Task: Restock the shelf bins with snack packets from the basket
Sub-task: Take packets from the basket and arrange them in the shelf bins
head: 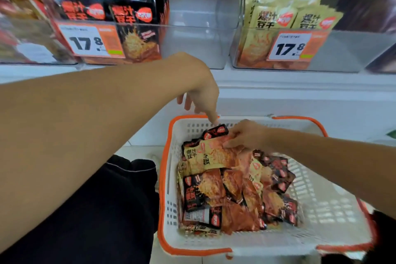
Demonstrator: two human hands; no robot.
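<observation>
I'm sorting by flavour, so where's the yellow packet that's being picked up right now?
In the head view, the yellow packet lies at the far end of the white basket, on top of the pile, pinched by the right hand, just below the left hand.

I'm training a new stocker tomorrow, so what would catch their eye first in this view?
Probably the white basket with an orange rim at lower right, heaped with black and yellow snack packets. The right hand pinches a yellow packet on top of the heap, while the left hand reaches down toward a black packet. Above, two bold 17.8 price tags front the clear shelf bins.
</observation>
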